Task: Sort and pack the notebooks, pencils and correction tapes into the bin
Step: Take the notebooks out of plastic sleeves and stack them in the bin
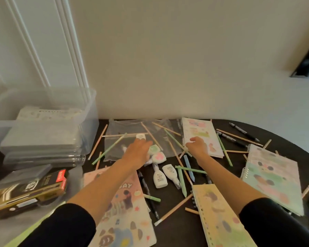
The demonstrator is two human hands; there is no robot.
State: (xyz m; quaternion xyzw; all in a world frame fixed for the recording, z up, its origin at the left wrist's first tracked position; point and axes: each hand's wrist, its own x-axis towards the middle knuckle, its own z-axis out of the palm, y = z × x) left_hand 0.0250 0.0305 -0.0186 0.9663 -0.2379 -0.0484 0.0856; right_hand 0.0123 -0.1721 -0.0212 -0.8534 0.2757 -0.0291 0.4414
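My left hand (138, 151) reaches flat over a clear plastic bag (121, 129), fingertips beside a green correction tape (154, 149) and a pink one (160, 156). A small white tape (141, 136) lies just beyond, and two white tapes (160, 177) lie nearer me. My right hand (197, 146) curls its fingers round the left edge of the far notebook (203, 134). Other notebooks lie at the right (273, 177), front right (219, 220) and front left (127, 211). Several pencils (181, 177) are scattered about. The clear bin (89, 111) stands at the left with flat items inside.
Black and gold pen boxes (29, 191) lie on a plastic sheet in front of the bin. Black pens (243, 130) sit at the table's far right. The dark round table (168, 198) butts against a pale wall behind.
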